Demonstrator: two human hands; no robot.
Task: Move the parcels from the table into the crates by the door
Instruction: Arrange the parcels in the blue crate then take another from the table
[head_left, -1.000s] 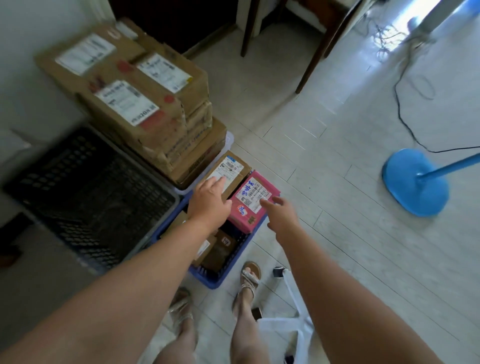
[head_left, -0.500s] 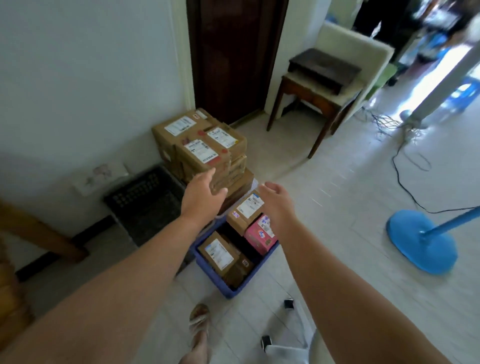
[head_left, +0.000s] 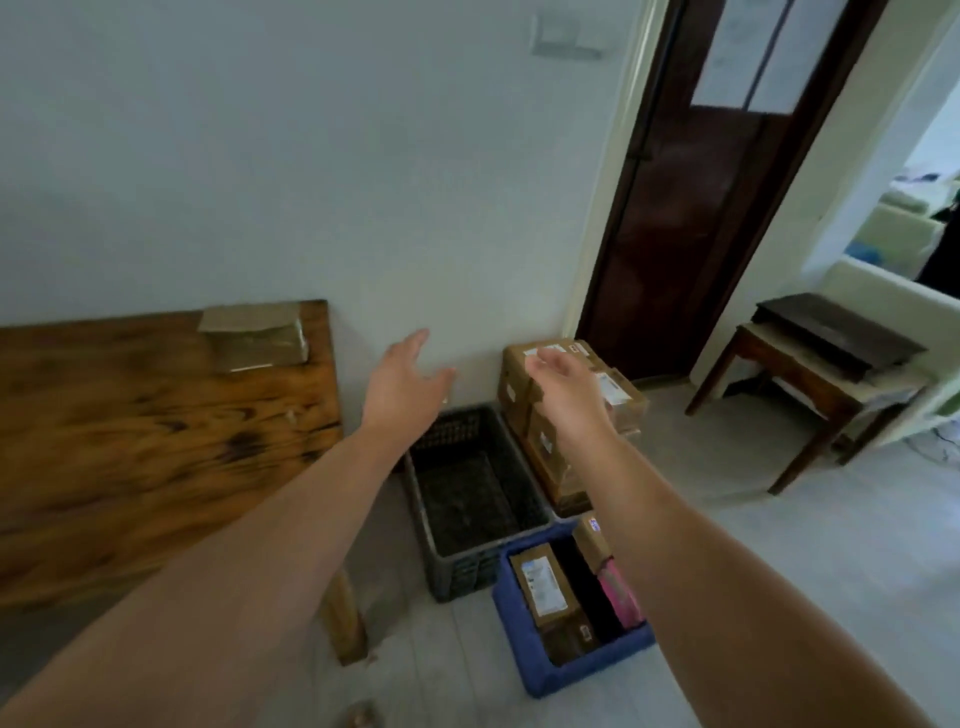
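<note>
blue crate (head_left: 524, 654) at 5 o'clock part full, one parcel (head_left: 254, 338) on bench (head_left: 130, 441) at 10; left hand (head_left: 405, 384), right hand (head_left: 566, 389) slack, empty.

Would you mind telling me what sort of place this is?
Likely a room in a home: a wooden table, a dark wooden door, and a small side table.

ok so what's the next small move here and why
Probably reach the left hand toward the brown parcel at the far corner of the wooden table. It and the right hand are open and hold nothing, that parcel is the only one visible there, and the black crate beside the table looks empty.
</note>
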